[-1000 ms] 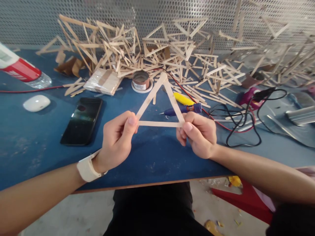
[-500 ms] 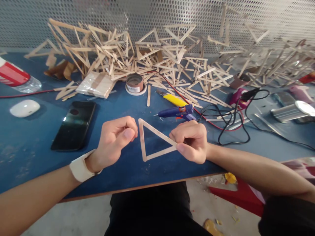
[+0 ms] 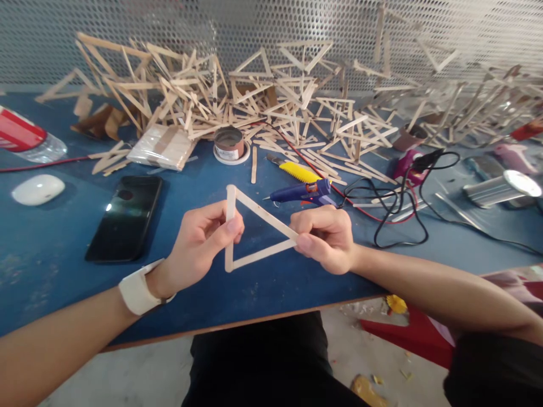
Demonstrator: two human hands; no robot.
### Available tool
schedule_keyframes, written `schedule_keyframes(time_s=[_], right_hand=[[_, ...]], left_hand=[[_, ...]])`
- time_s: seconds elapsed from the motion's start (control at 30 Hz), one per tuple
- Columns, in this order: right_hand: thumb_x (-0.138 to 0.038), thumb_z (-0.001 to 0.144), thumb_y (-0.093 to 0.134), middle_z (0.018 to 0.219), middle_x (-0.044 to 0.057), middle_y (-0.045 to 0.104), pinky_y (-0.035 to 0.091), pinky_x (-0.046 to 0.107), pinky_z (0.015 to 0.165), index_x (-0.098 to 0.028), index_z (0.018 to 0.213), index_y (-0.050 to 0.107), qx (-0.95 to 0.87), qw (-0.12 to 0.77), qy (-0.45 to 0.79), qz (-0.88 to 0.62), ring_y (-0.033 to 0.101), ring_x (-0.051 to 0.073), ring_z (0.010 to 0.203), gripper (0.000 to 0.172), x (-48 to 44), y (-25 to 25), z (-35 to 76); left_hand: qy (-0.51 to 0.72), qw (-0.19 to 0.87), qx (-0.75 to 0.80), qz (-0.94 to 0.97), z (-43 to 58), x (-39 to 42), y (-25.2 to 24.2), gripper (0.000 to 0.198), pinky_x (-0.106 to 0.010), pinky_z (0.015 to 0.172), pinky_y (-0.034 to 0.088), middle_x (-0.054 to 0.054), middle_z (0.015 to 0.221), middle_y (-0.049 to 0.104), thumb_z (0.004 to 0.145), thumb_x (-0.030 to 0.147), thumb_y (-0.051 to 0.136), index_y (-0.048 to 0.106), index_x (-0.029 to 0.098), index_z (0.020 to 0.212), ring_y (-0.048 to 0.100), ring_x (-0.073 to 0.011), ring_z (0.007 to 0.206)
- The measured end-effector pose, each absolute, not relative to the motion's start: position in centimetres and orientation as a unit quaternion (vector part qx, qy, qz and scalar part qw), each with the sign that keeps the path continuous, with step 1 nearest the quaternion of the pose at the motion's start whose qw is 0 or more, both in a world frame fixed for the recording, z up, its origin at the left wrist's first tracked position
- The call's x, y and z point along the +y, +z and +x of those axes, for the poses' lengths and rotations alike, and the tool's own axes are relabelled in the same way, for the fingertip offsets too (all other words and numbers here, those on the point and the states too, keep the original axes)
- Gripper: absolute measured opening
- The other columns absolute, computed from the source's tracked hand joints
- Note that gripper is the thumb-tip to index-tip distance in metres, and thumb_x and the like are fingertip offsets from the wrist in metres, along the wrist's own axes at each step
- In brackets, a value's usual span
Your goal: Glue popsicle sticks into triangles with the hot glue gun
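Observation:
A triangle of three wooden craft sticks (image 3: 265, 214) is held up over the blue table (image 3: 186, 305), between my two hands. My left hand (image 3: 210, 232) pinches its upright left side, with the thumb in front of the stick. At the opposite end, my right hand (image 3: 324, 237) grips the pointed corner between thumb and curled fingers. Just behind the triangle a blue hot glue gun (image 3: 299, 192) lies on its side. A yellow utility knife (image 3: 299, 171) is beyond it. One loose craft stick (image 3: 254, 165) lies left of the knife.
A large heap of craft sticks and stick frames (image 3: 254, 96) lines the perforated metal panel (image 3: 178, 28). On the left are a black phone (image 3: 125, 217), a white mouse (image 3: 38, 189) and a bottle (image 3: 25, 133). Black cable (image 3: 399, 215) coils at right, near a solder spool (image 3: 487, 192).
My left hand has closed on the triangle's left side, where it was apart from it before. The triangle has shifted left and slightly up, still in my right hand.

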State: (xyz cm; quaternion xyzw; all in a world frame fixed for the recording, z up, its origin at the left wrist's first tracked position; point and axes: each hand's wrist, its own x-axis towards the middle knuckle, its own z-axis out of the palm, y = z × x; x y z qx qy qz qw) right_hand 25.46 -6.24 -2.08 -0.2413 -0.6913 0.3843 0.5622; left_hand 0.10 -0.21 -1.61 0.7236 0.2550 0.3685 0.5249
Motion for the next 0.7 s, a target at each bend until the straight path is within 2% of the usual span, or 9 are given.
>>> schedule_keyframes(time_s=[0.1,0.2,0.3,0.47,0.6,0.7], right_hand=[[-0.022,0.106,0.064,0.063,-0.004,0.056,0.036,0.024,0.052,-0.021,0.075,0.057,-0.702,0.558,0.358,-0.260,0.046,0.008,0.054,0.032,-6.2,-1.7,25.4],[-0.024,0.105,0.065,0.062,-0.003,0.056,0.036,0.025,0.049,-0.021,0.074,0.059,-0.722,0.554,0.316,-0.267,0.045,0.009,0.052,0.032,-6.3,-1.3,25.4],[-0.025,0.103,0.067,0.059,-0.003,0.055,0.034,0.026,0.048,-0.021,0.074,0.060,-0.730,0.571,0.265,-0.266,0.045,0.009,0.050,0.030,-6.4,-1.3,25.4],[-0.020,0.094,0.075,0.058,-0.005,0.055,0.034,0.026,0.045,-0.024,0.076,0.059,-0.767,0.563,0.184,-0.248,0.046,0.009,0.047,0.025,-6.0,-1.6,25.3],[-0.018,0.085,0.079,0.060,-0.005,0.060,0.040,0.030,0.046,-0.026,0.082,0.062,-0.830,0.506,0.063,-0.223,0.051,0.013,0.049,0.019,-6.1,1.6,27.1],[-0.014,0.089,0.072,0.069,-0.001,0.068,0.044,0.029,0.056,-0.025,0.086,0.066,-0.831,0.404,-0.026,-0.382,0.062,0.013,0.061,0.012,-7.5,5.8,30.3]], left_hand=[[0.361,0.518,0.239,0.738,0.1,-0.5,-1.2,0.039,-0.031,0.062,0.048,-0.003,0.076,0.066,0.114,0.045,0.056,0.071,0.022,0.086,0.062,-0.0159,0.068],[0.369,0.481,0.269,0.748,0.2,-0.7,-0.8,0.048,-0.029,0.055,0.043,-0.002,0.069,0.062,0.116,0.044,0.052,0.065,0.021,0.076,0.059,-0.0136,0.060],[0.376,0.401,0.304,0.778,0.4,-0.1,-0.1,0.053,-0.027,0.052,0.039,0.000,0.061,0.057,0.116,0.044,0.051,0.059,0.020,0.069,0.052,-0.0112,0.054],[0.375,0.244,0.322,0.835,0.1,2.4,0.8,0.049,-0.026,0.049,0.035,0.002,0.054,0.057,0.112,0.040,0.058,0.061,0.019,0.067,0.050,-0.0091,0.047],[0.369,0.192,0.373,0.829,-0.7,5.1,0.3,0.052,-0.029,0.051,0.034,0.001,0.051,0.057,0.110,0.046,0.061,0.062,0.020,0.064,0.052,-0.0121,0.046],[0.357,0.165,0.392,0.832,-1.5,7.2,-0.8,0.047,-0.030,0.054,0.032,0.001,0.053,0.058,0.106,0.047,0.066,0.066,0.021,0.067,0.049,-0.0129,0.048]])
